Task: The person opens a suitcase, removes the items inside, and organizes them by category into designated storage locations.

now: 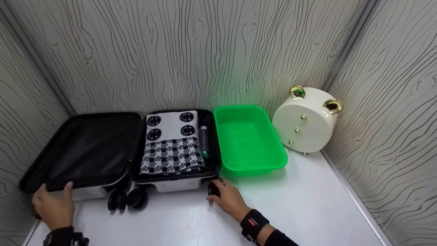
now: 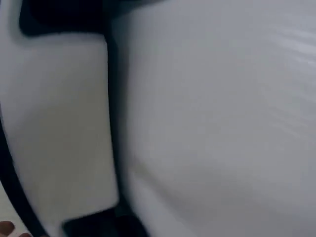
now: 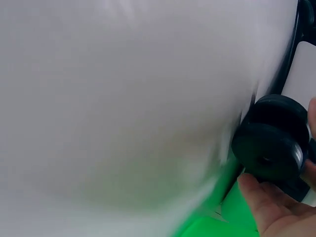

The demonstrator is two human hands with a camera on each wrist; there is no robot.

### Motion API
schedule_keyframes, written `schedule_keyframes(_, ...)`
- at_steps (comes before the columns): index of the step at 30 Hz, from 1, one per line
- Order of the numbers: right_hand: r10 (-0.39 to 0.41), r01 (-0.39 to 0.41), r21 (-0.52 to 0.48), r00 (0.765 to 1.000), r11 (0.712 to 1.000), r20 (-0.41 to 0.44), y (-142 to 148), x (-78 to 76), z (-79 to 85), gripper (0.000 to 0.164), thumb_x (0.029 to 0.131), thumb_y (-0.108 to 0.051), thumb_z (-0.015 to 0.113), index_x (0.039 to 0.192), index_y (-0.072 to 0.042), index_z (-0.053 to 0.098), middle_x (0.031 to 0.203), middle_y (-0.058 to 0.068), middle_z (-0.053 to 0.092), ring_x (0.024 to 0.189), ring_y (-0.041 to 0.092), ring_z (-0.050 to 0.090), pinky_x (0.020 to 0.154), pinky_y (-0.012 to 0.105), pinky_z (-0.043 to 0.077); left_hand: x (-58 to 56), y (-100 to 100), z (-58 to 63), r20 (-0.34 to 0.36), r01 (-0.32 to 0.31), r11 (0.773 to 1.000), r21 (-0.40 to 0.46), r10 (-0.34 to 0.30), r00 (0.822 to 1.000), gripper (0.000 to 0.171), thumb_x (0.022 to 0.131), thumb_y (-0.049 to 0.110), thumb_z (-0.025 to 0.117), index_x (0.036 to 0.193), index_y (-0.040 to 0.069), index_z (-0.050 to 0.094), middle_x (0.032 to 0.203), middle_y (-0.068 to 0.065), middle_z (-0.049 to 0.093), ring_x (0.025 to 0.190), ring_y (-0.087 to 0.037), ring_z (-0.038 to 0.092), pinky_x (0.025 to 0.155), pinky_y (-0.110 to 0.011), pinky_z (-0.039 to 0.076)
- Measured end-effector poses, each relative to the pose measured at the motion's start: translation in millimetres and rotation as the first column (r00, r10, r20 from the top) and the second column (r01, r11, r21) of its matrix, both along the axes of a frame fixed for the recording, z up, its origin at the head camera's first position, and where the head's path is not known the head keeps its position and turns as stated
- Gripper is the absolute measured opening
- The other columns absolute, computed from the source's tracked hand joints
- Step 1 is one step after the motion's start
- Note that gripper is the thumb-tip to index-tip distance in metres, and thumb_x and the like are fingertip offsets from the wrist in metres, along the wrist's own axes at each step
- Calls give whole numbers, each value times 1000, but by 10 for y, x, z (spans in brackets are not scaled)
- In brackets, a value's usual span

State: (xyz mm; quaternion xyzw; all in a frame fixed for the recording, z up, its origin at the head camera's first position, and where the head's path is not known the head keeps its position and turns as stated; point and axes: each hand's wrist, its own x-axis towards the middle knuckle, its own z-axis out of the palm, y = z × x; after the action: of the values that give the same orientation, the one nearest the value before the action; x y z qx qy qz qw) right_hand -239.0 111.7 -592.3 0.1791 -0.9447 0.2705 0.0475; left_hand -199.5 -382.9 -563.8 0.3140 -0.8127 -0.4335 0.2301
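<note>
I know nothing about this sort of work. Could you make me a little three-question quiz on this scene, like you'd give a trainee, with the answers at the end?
1. True or false: in the head view, the green basket stands between the open suitcase and the round white object with gold trim.

2. Fill in the blank: in the head view, the patterned cloth lies in the ____ half of the suitcase.

3. What do the fingers of the person's right grip hold?
A) The patterned cloth
B) A black suitcase wheel
C) The rim of the green basket

Key: 1. True. 2. Right. 3. B, a black suitcase wheel.
</note>
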Motion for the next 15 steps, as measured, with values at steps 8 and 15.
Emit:
schedule_keyframes(8,-20,23,22,992,999,-122,319,-65,332,48,93,-43,65,127,-9,62,122,8,62,109,27,61,87,42,52,-180,772,208,-136,293,890,-349,-358,924,55,96,29,65,137,-3,48,139,-27,45,129,-45,38,105,-58,30)
schedule_keyframes(15,-56,58,-4,951,998,-304,659,-236,463,30,90,-26,72,115,-9,69,107,5,67,96,21,65,77,37,55,-284,1483,190,-111,458,615,-642,-665,738,38,85,24,78,115,3,67,115,-14,62,111,-33,55,95,-48,45)
